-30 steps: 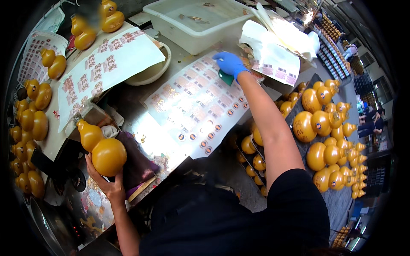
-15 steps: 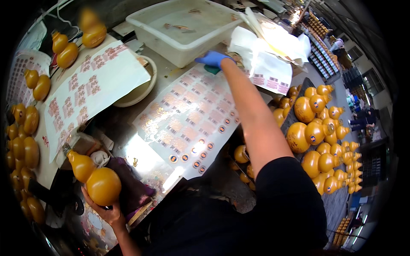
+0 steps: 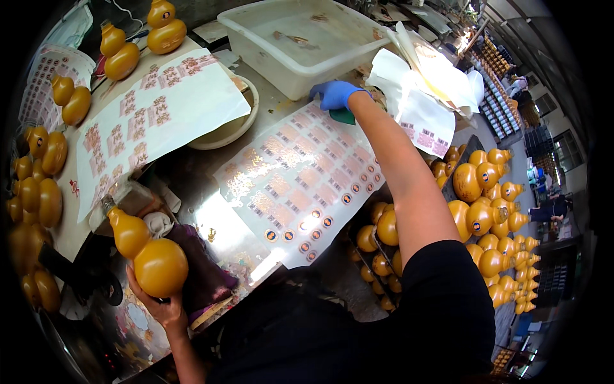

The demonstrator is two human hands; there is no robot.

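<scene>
My left hand (image 3: 167, 312) is wrapped round the lower bulb of a yellow-brown gourd-shaped bottle (image 3: 161, 269), its neck tilted up to the left. At the far edge of a wet sheet of decals (image 3: 300, 173), my right hand (image 3: 338, 95), in a blue glove, has its fingers bent and closed round a flat dark green piece (image 3: 343, 116). Most of that piece is hidden under the glove, so its kind is unclear. Rows of pinkish printed labels and small round emblems cover the sheet, which lies on a shiny metal tabletop (image 3: 220, 224).
Behind the sheet stands a translucent tub (image 3: 262, 61) of water. Another decal sheet (image 3: 185, 109) overhangs a round basin (image 3: 246, 118) at left. Gourd bottles (image 3: 121, 61) stand along the left; many more (image 3: 470, 182) fill racks at right. A dark cloth (image 3: 198, 262) lies beside the held bottle.
The whole view has shifted, moving most things slightly right. My right hand's fingers are more bunched, and more of the green piece shows. The left hand keeps its hold on the bottle.
</scene>
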